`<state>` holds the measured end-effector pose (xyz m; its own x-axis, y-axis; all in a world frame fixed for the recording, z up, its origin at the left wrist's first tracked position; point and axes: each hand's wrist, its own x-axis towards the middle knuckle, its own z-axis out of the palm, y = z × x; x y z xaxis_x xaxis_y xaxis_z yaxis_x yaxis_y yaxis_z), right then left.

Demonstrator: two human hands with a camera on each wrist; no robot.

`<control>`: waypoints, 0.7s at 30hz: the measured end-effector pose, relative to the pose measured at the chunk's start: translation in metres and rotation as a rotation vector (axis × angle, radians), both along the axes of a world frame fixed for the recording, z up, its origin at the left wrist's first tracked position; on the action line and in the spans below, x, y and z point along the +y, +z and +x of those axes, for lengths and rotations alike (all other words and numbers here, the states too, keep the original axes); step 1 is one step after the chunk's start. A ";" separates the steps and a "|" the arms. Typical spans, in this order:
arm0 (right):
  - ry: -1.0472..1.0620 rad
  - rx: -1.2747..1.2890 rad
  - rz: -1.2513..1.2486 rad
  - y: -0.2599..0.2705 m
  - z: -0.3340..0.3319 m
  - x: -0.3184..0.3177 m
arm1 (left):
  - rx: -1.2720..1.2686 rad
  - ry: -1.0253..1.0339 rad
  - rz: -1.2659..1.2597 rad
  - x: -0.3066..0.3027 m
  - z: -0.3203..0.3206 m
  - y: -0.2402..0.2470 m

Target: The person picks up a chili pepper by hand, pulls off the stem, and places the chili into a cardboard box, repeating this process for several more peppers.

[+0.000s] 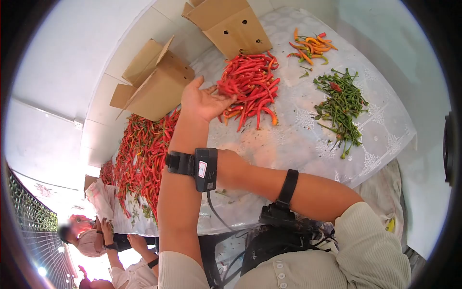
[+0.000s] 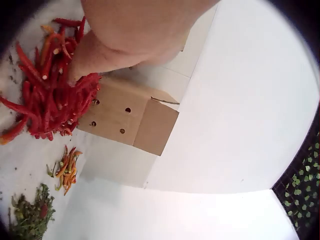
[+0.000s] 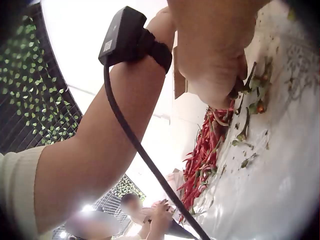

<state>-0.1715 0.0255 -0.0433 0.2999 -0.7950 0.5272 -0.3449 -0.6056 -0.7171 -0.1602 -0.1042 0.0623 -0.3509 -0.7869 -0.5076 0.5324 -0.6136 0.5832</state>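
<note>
My left hand [image 1: 204,100] reaches to the near left side of a heap of red chili peppers [image 1: 255,89]. Its palm is turned up, with the fingers extended against the chilies and the thumb apart. In the left wrist view, the fingertips [image 2: 75,75] overlap the heap of chilies [image 2: 50,100]. My right hand [image 1: 231,168] is crossed behind the left forearm, partly covered by the black wrist camera [image 1: 206,168]. In the right wrist view, the right hand [image 3: 215,70] is low over the tabletop beside loose green stems [image 3: 243,125]; whether its fingers hold something I cannot tell.
A larger pile of red chilies with stems [image 1: 144,154] spreads on the left. Two cardboard boxes, one open [image 1: 154,86] and one with holes [image 1: 236,29], stand behind. Orange chilies [image 1: 313,48] and a pile of green stems [image 1: 341,106] lie right on the plastic-covered table [image 1: 288,144]. Other people [image 1: 91,241] work lower left.
</note>
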 end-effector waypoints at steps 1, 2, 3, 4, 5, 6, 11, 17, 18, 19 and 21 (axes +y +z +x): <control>0.001 -0.032 -0.014 -0.002 0.003 -0.001 | -0.056 -0.037 -0.033 0.003 -0.002 0.006; 0.002 0.043 -0.037 -0.004 0.004 -0.002 | -0.112 -0.072 -0.066 0.007 -0.003 0.012; 0.005 0.119 -0.062 -0.002 0.004 -0.001 | -0.168 -0.105 -0.099 0.009 0.000 0.015; 0.013 0.195 -0.085 0.000 0.005 0.000 | -0.184 -0.148 -0.150 0.008 0.008 0.014; 0.008 0.224 -0.081 0.001 0.005 0.001 | -0.200 -0.188 -0.201 0.007 0.021 0.012; 0.008 0.255 -0.075 0.004 0.003 0.003 | -0.216 -0.224 -0.248 0.008 0.035 0.011; 0.021 0.317 -0.048 0.002 0.003 -0.003 | -0.482 -0.128 -0.435 0.056 0.127 0.021; 0.017 0.235 -0.083 0.002 0.001 -0.007 | -1.343 -0.189 -0.664 0.145 0.239 0.017; 0.036 0.221 -0.062 0.005 0.002 -0.006 | -1.354 -0.190 -0.658 0.161 0.246 0.015; 0.050 0.212 -0.040 0.007 0.001 -0.005 | -1.491 -0.197 -0.708 0.172 0.255 0.011; 0.062 0.202 0.002 0.010 0.000 -0.005 | -1.759 -0.212 -0.809 0.187 0.276 -0.007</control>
